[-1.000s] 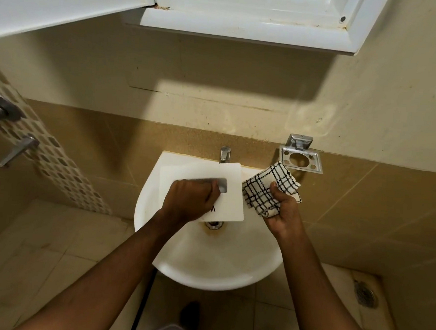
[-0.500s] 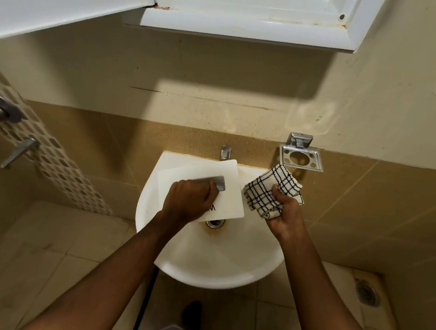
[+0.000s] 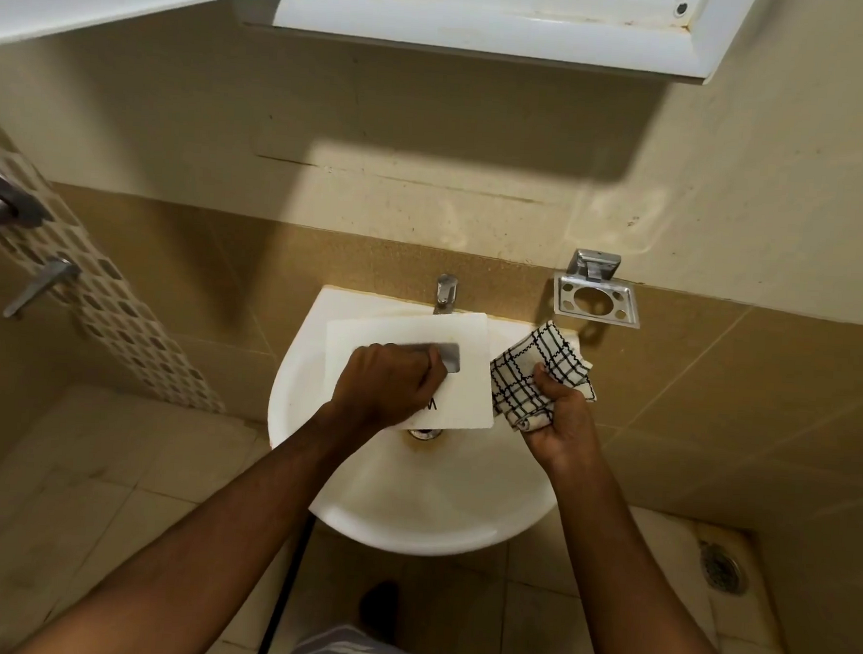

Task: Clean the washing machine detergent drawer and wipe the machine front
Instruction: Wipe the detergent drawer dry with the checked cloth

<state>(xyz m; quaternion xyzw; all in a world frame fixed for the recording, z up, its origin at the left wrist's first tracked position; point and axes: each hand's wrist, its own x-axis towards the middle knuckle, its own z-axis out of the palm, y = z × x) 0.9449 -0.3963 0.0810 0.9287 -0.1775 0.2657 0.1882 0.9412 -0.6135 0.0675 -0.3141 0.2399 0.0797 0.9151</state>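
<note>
A white detergent drawer [image 3: 469,344] with a grey recessed handle lies face up over the white wash basin [image 3: 408,507]. My left hand [image 3: 388,382] grips it at the handle, fingers curled into the recess. Just right of the drawer, my right hand [image 3: 563,418] is closed on a bunched white cloth with a black grid pattern [image 3: 538,371]. The cloth hangs over the basin's right rim and does not touch the drawer. The drawer's underside and compartments are hidden.
A chrome tap [image 3: 445,292] stands at the basin's back, and the drain [image 3: 425,433] shows below the drawer. A metal holder [image 3: 597,299] is fixed to the wall at right. A white cabinet [image 3: 488,22] hangs overhead. Shower fittings [image 3: 38,285] are at left, a floor drain [image 3: 723,567] at right.
The drawer has shifted a little in my left hand and sits slightly more tilted. My right hand with the cloth has stayed beside it.
</note>
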